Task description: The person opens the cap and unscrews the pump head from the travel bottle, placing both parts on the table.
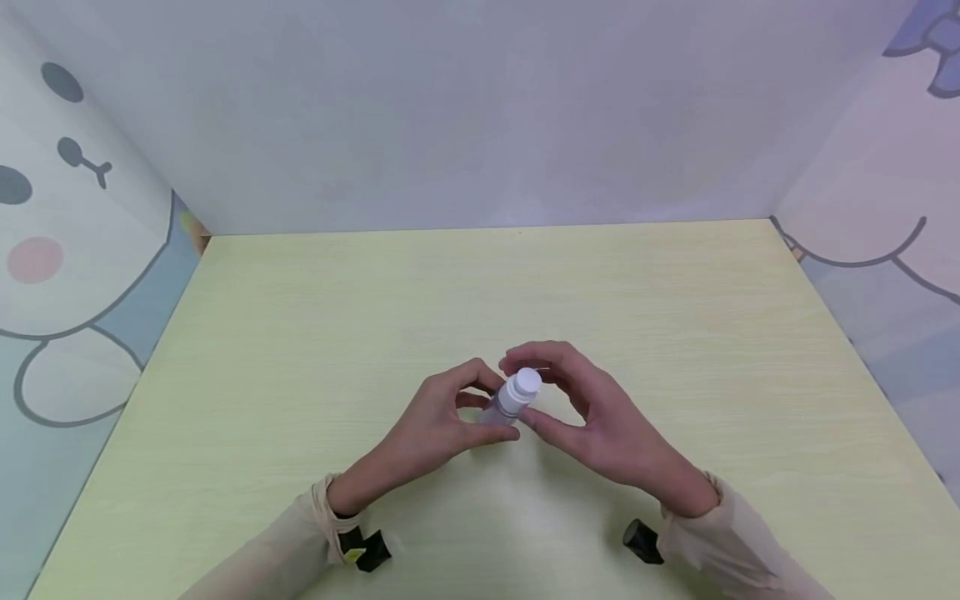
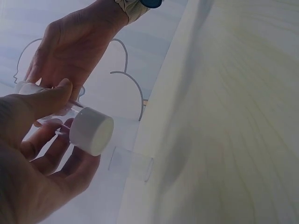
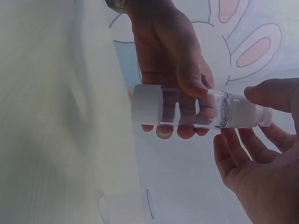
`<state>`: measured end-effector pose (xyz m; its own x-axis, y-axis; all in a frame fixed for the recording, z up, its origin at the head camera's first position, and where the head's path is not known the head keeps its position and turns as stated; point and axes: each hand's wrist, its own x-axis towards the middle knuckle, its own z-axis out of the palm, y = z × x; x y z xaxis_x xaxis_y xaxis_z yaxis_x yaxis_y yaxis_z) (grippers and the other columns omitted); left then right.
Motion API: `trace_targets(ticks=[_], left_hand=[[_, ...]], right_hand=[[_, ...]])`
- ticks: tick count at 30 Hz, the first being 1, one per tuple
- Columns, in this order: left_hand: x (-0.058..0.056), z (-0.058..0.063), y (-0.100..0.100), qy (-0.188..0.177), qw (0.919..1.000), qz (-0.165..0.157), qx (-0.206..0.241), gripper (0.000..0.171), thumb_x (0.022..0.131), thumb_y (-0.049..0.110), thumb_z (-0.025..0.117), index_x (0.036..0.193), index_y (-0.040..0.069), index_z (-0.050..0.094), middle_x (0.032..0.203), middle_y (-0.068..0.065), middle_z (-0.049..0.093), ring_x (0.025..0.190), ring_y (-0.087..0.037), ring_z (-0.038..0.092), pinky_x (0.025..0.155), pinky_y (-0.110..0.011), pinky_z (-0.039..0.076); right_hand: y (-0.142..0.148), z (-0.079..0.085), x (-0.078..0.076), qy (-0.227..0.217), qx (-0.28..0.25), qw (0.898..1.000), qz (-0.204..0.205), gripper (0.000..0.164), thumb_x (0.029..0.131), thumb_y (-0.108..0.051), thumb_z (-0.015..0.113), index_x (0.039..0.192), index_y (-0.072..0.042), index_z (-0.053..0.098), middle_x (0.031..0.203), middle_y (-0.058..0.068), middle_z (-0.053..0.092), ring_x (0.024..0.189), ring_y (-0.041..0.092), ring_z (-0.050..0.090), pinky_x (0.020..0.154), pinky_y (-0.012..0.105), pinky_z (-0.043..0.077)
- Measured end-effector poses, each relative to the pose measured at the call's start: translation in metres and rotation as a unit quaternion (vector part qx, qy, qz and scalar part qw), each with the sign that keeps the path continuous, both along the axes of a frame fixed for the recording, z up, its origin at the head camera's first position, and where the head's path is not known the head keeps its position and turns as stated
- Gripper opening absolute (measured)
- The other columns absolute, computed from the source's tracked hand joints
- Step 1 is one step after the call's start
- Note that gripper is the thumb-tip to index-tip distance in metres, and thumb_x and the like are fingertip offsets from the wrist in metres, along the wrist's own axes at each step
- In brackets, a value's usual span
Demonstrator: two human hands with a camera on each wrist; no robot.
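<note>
Bottle (image 3: 187, 109) gripped by left fingers (image 1: 468, 372), right fingers (image 1: 551, 354) pinching white top (image 3: 244, 113); clear cylinder (image 2: 131, 165) on tabletop (image 1: 337, 292) nearby

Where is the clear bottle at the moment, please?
In the head view, the bottle is slightly right of centre, the left hand gripping its clear body and the right hand at its white top.

Type of place: booth-like table station; home, school or studio cannot be determined. Evidence: a pale wood-grain table (image 1: 360, 300) under the left hand (image 1: 438, 421) and right hand (image 1: 603, 421); a plain wall (image 1: 480, 117) beyond their grip; a left panel (image 1: 45, 467) printed with a cartoon animal face (image 1: 82, 217) and a right panel (image 1: 870, 192), also cartoon-printed, flanking the grip.
</note>
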<state>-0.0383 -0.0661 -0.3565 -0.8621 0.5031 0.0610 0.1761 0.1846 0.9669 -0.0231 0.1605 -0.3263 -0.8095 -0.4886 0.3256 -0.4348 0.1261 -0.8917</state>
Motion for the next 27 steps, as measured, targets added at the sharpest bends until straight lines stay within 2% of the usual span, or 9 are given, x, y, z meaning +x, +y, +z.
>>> trace_targets(ticks=[4, 8, 11, 15, 27], left_hand=[[0.0002, 0.001, 0.0008, 0.002, 1.0, -0.002, 0.0, 0.035, 0.082, 0.015, 0.091, 0.105, 0.02, 0.066, 0.108, 0.007, 0.072, 0.106, -0.013, 0.068, 0.096, -0.033, 0.061], [0.0002, 0.0006, 0.0015, 0.003, 1.0, 0.001, -0.008, 0.034, 0.082, 0.014, 0.09, 0.105, 0.02, 0.066, 0.107, 0.008, 0.072, 0.105, -0.011, 0.067, 0.097, -0.033, 0.061], [0.0, -0.0006, 0.0018, 0.006, 0.9999, 0.003, -0.014, 0.034, 0.082, 0.014, 0.09, 0.104, 0.02, 0.065, 0.107, 0.008, 0.071, 0.105, -0.011, 0.067, 0.097, -0.033, 0.061], [-0.0002, -0.0012, 0.0018, 0.01, 0.9998, 0.003, -0.016, 0.035, 0.081, 0.014, 0.091, 0.104, 0.02, 0.065, 0.107, 0.009, 0.071, 0.105, -0.01, 0.068, 0.096, -0.032, 0.061], [-0.0024, -0.0025, -0.0002, 0.008, 0.9999, 0.005, -0.012, 0.037, 0.081, 0.014, 0.091, 0.106, 0.019, 0.065, 0.108, 0.007, 0.071, 0.105, -0.012, 0.068, 0.095, -0.031, 0.062]], right_hand=[[-0.0033, 0.001, -0.0002, -0.02, 0.01, 0.999, -0.04, 0.06, 0.086, 0.001, 0.083, 0.136, -0.012, 0.052, 0.129, 0.0, 0.06, 0.119, 0.019, 0.061, 0.102, 0.026, 0.055], [-0.0069, 0.0011, -0.0022, -0.031, 0.006, 0.997, -0.067, 0.054, 0.082, -0.001, 0.087, 0.121, -0.008, 0.05, 0.116, 0.004, 0.057, 0.105, 0.018, 0.061, 0.09, 0.026, 0.059], [-0.0088, 0.0023, -0.003, -0.04, 0.006, 0.996, -0.074, 0.048, 0.083, -0.003, 0.087, 0.112, -0.008, 0.049, 0.11, 0.004, 0.055, 0.099, 0.018, 0.061, 0.087, 0.027, 0.06], [-0.0092, 0.0022, -0.0034, -0.038, 0.001, 0.997, -0.063, 0.042, 0.086, -0.002, 0.084, 0.109, -0.009, 0.051, 0.108, 0.002, 0.056, 0.099, 0.018, 0.061, 0.088, 0.027, 0.06], [-0.0018, 0.0044, -0.0078, -0.001, -0.011, 1.0, -0.002, 0.04, 0.09, 0.004, 0.078, 0.122, -0.011, 0.059, 0.116, 0.002, 0.064, 0.105, 0.016, 0.065, 0.102, 0.029, 0.057]])
